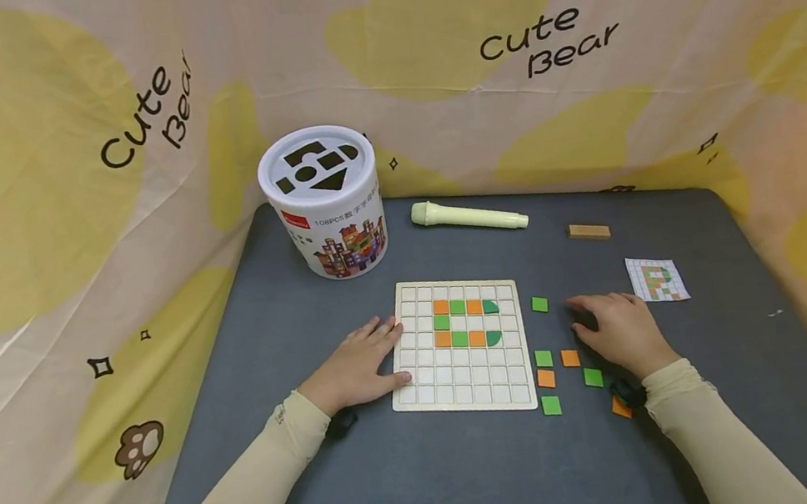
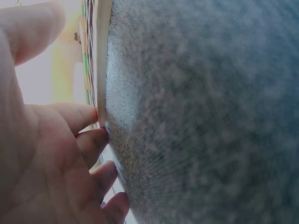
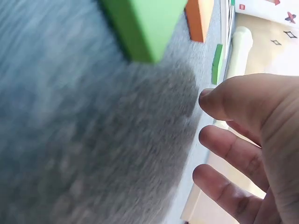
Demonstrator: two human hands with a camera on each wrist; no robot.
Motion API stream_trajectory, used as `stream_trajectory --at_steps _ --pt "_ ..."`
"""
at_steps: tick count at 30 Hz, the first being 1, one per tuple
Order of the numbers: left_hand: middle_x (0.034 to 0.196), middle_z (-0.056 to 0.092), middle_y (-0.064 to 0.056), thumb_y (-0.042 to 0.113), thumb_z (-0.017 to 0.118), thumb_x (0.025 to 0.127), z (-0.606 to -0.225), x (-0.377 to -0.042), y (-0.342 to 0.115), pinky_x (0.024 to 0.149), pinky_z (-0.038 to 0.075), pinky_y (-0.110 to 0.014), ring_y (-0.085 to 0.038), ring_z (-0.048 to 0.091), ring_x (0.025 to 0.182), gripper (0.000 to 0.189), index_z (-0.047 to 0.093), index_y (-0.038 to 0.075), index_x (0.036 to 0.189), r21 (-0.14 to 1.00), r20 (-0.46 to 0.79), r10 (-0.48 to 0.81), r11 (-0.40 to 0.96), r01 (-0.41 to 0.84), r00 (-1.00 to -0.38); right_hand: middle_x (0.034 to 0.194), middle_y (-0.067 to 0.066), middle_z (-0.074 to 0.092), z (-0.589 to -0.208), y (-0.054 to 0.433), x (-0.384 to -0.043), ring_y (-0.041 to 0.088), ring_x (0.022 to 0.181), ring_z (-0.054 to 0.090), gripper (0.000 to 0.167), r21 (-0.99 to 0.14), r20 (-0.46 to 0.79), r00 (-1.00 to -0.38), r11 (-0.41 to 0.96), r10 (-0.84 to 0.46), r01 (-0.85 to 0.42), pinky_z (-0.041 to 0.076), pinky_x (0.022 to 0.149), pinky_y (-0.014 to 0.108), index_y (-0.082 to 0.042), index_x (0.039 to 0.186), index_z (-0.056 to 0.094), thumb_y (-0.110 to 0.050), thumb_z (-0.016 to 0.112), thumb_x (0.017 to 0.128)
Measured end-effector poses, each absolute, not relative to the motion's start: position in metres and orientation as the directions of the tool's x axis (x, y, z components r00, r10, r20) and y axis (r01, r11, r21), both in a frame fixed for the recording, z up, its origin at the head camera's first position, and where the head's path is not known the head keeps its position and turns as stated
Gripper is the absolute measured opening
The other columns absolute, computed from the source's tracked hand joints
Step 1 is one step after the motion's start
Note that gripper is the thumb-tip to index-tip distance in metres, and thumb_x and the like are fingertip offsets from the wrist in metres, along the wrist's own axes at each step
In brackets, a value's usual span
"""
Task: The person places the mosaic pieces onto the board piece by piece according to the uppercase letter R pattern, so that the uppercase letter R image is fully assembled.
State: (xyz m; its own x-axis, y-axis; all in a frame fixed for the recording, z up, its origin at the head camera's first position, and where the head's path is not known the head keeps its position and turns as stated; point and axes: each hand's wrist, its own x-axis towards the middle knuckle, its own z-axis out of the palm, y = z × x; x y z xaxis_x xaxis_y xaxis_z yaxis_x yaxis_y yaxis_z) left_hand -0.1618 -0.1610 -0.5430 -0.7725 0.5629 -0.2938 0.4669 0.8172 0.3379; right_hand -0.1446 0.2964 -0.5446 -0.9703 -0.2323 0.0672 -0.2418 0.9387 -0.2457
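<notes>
My left hand [image 1: 360,365] touches the left edge of the square wooden grid board [image 1: 458,388], its fingers spread; the left wrist view has the fingertips [image 2: 88,114] right at the board's rim. Orange and green square tiles, such as the green tile [image 1: 442,323], form a pattern on the grid. Two dark green rounded tiles [image 1: 490,307] end its rows at the right. To the right of the board, my right hand [image 1: 621,330] is low over the table, fingers loosely bent, with nothing between thumb and fingers in the right wrist view. A loose green tile [image 1: 539,304] lies left of it.
Several loose tiles lie right of the board, among them an orange tile [image 1: 571,358] and a green tile [image 1: 594,377]. A patterned card [image 1: 669,291] lies beyond the right hand. Farther back are a white bucket [image 1: 326,211], a pale green microphone-shaped object [image 1: 470,215] and a wooden block [image 1: 588,232].
</notes>
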Motion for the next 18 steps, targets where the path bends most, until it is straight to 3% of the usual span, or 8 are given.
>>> stream_trajectory --at_steps 18 --pt "0.177 0.019 -0.002 0.07 0.055 0.101 -0.544 -0.162 -0.162 0.129 0.016 -0.051 -0.028 0.01 0.163 0.094 0.024 0.017 0.172 0.346 -0.307 0.56 0.819 0.458 -0.769 0.128 0.015 0.075 -0.54 0.261 -0.174 0.04 0.117 0.067 0.043 -0.254 0.038 -0.955 0.921 -0.296 -0.295 0.039 0.106 0.071 -0.008 0.135 0.074 -0.016 0.084 0.093"
